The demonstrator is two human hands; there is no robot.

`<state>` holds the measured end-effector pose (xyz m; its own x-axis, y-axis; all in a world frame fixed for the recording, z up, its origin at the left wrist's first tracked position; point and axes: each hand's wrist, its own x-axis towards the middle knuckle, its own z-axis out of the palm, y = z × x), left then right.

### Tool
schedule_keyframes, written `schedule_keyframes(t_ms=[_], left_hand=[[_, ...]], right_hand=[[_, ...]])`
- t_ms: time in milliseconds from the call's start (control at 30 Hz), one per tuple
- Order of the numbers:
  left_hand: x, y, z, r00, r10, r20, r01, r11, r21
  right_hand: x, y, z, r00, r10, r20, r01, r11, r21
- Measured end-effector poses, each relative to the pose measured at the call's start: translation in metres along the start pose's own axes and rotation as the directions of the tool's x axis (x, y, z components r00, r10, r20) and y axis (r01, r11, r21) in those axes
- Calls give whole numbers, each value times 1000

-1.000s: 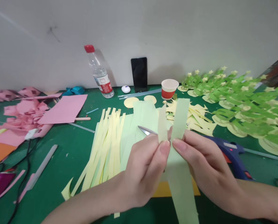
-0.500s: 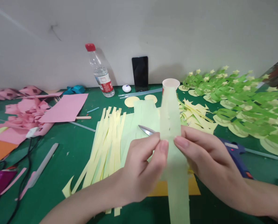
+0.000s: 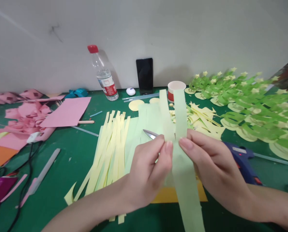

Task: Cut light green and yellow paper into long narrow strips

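Note:
A long pale green paper strip (image 3: pixel 186 183) stands upright between my hands, its upper part split lengthwise into two halves. My left hand (image 3: pixel 151 170) pinches the left half at the bottom of the split. On the other side, my right hand (image 3: pixel 211 164) pinches the right half between thumb and fingers. Behind my left fingers shows the metal tip of a pointed tool, perhaps scissors (image 3: pixel 150 133); the rest of it is hidden. Pale green paper sheets (image 3: pixel 134 138) lie underneath, with cut yellow strips (image 3: pixel 112 148) spread over their left side.
A water bottle (image 3: pixel 105 77), a phone (image 3: pixel 145 75) and a paper cup (image 3: pixel 176 87) stand by the wall. Right are yellow scraps (image 3: pixel 204 119), green paper plants (image 3: pixel 250 103) and a blue glue gun (image 3: pixel 240 158). Pink paper (image 3: pixel 67 111) and a black cable (image 3: pixel 30 174) lie left.
The strip's upper part has come apart into two halves, showing the cup and scraps behind. Its lower end has swung slightly right. My hands have barely moved.

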<state>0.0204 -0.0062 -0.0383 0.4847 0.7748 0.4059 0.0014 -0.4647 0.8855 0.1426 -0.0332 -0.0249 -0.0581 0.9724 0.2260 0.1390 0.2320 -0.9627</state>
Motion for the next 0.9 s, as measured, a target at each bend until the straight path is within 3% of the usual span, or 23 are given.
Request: schedule_keyframes(t_ms=[400,900], left_hand=[[1,-2,0,1000,-21,-19,21,1000,15],[3,-2,2,999,-28,-37,29,999,41]], right_hand=[[2,0,3,998,50,-37,-50,999,-17],[3,2,5,994,24,-103,-28,999,-42]])
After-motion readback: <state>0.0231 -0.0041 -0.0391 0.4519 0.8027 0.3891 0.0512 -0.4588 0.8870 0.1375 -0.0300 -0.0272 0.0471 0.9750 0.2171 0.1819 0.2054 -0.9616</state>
